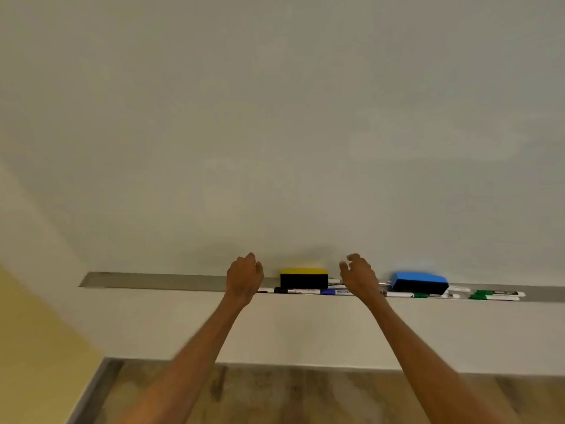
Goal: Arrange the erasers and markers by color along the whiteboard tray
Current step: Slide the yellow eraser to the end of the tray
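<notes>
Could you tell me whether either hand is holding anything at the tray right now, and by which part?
Nothing is held. The left hand and right hand hover open, either side of the yellow eraser.

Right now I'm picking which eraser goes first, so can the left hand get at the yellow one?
Probably yes: the left hand hovers open just left of the yellow eraser, nothing between them on the tray.

Both bare arms reach far forward, side by side. The left hand [244,278] is loosely curled; the right hand [359,275] spreads its fingers, empty.
</notes>
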